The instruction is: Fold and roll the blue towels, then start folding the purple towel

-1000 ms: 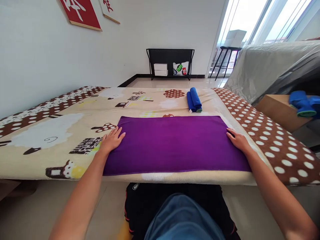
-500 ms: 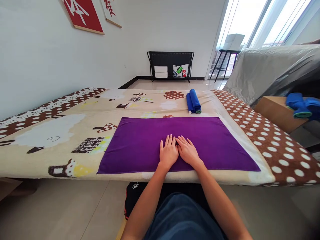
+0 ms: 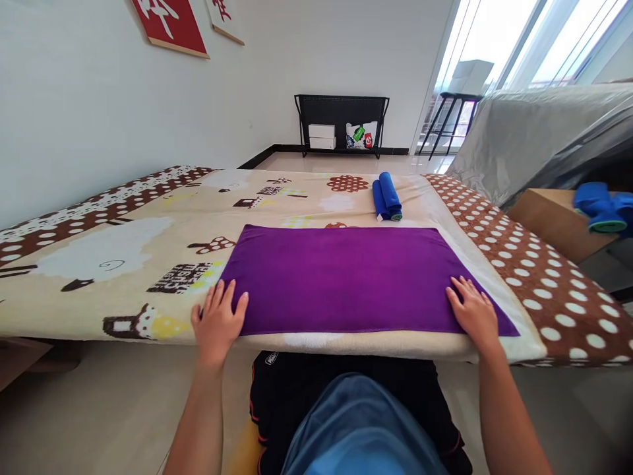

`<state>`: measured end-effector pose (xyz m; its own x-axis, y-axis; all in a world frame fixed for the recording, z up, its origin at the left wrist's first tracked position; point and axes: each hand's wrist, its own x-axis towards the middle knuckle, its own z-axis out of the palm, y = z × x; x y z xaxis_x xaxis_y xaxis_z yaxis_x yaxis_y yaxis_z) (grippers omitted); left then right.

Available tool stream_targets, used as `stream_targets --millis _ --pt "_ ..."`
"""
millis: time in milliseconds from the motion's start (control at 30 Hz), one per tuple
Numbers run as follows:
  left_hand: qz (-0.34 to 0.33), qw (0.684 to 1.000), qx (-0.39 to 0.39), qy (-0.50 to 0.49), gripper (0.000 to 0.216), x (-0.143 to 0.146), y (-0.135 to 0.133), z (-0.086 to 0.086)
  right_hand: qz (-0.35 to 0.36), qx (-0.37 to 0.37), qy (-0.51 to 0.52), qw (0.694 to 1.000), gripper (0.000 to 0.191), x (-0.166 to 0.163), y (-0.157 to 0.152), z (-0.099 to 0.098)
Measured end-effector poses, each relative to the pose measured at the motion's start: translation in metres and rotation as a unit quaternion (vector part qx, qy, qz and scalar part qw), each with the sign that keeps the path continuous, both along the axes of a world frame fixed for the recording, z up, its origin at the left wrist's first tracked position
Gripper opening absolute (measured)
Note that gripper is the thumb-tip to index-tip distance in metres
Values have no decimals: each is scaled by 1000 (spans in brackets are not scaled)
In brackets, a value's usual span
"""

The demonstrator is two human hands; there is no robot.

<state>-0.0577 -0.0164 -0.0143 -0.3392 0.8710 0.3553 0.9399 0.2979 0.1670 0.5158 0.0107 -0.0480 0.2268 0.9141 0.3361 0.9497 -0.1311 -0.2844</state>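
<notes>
A purple towel (image 3: 341,280) lies spread flat near the front edge of a patterned blanket (image 3: 277,257). My left hand (image 3: 219,321) rests over the towel's near left corner, fingers spread and holding nothing; it hides that corner. On the right part of the towel, close to its slanting side edge, lies my right hand (image 3: 473,311), palm down with the fingers apart. Beyond the towel's far edge, towards the right, a rolled blue towel (image 3: 387,196) sits on the blanket.
At the right, blue rolled cloths (image 3: 599,208) lie on a cardboard box (image 3: 551,221). A plastic-covered piece of furniture (image 3: 529,132) stands behind it. Against the far wall is a black rack (image 3: 341,109), and a stool (image 3: 450,122) bears a white box by the window.
My hands have moved apart from the towel's middle, the left to its left corner and the right to its right side. The towel stays spread flat.
</notes>
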Motion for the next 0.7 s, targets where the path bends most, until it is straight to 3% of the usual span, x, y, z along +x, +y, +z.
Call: stream_targets --millis 100,267,400,500,567,600,700 --pt "8 998 53 -11 59 -15 -8 -5 -17 25 24 999 58 33 -10 -11" --pt "9 997 80 -19 56 -13 -10 -9 -42 75 87 992 56 45 -24 -17" --pt "-21 998 24 -47 57 -38 -5 -6 -36 45 109 992 56 54 -17 -16" --pt "14 997 -43 -62 61 -41 5 6 -22 8 87 996 57 50 2 -12" --pt "31 997 -46 -45 65 -18 18 17 -5 -6 43 999 57 28 17 -6" --pt "9 999 -39 -34 65 1 27 23 14 -11 22 1000 58 11 24 -2" --pt "-168 981 -89 -35 60 76 62 38 113 -33 -13 993 57 -60 36 12"
